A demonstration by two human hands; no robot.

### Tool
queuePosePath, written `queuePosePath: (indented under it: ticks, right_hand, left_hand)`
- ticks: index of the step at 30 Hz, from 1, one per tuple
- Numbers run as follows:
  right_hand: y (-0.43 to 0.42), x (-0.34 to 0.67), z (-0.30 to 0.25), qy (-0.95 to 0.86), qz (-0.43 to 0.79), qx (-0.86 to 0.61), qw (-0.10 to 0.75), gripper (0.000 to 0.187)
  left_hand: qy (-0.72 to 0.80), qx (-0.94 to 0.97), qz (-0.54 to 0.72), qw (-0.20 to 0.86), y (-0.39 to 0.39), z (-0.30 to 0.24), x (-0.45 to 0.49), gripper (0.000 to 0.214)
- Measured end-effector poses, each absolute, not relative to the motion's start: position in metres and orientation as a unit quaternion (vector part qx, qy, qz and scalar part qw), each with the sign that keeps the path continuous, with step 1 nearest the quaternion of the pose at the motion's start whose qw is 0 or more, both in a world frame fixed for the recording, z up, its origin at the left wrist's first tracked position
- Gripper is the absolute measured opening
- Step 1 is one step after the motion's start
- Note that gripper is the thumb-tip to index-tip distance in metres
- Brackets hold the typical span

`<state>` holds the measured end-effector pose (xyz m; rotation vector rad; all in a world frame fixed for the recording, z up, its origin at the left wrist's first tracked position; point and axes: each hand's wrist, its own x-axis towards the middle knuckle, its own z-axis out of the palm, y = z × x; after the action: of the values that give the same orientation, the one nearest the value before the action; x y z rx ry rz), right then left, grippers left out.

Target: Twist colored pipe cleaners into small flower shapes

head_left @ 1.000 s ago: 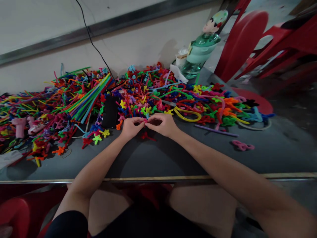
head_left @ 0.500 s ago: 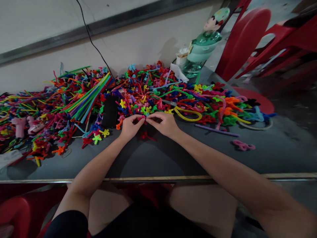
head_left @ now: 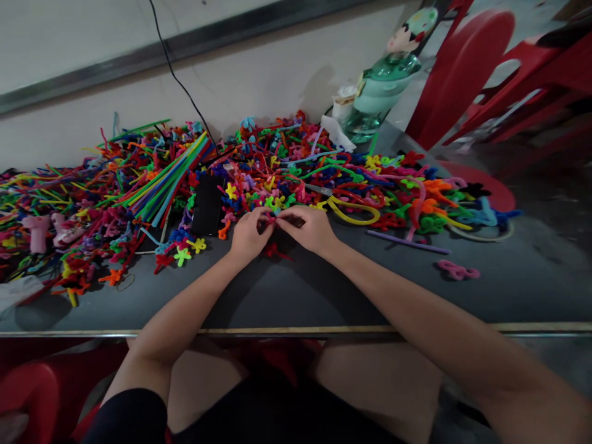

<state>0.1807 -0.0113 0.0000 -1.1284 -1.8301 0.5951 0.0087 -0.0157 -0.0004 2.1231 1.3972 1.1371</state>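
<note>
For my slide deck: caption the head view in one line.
Left hand and right hand pinch a pink pipe-cleaner piece beside a colourful pile.

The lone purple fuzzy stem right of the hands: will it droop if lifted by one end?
The long purple fuzzy stem looks thin and light, so it probably sags only slightly. The looped stems in the colourful pile suggest it bends easily and keeps bends. Its fuzz should grip; rolling on the grey table seems unlikely.

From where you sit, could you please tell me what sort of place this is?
Likely a small craft workshop: a grey table heaped with coloured pipe cleaners, many twisted into little flowers, the left hand and right hand pinching a small piece, red plastic chairs alongside.
</note>
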Motion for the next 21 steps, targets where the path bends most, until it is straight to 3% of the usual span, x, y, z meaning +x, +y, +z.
queuePosePath:
  ticks: [4, 9, 16, 21]
  right_hand:
    - [-0.012, 0.182, 0.001, -0.736, 0.235, -0.456, 0.443, 0.021]
    - [-0.015, 0.181, 0.002, -0.725, 0.223, -0.459, 0.462, 0.018]
    - [-0.009, 0.184, -0.005, -0.692, 0.4, -0.421, 0.429, 0.029]
    - [-0.003, 0.185, -0.006, -0.665, 0.449, -0.413, 0.431, 0.032]
  left_hand:
    - [0.473, 0.762, 0.415, 0.154, -0.014, 0.002, 0.007, 0.012]
    - [0.472, 0.756, 0.419, 0.174, -0.014, 0.001, 0.008, 0.016]
    - [0.475, 0.709, 0.452, 0.26, -0.009, -0.002, 0.001, 0.013]
    - [0.445, 0.714, 0.451, 0.297, -0.007, -0.003, 0.0, 0.011]
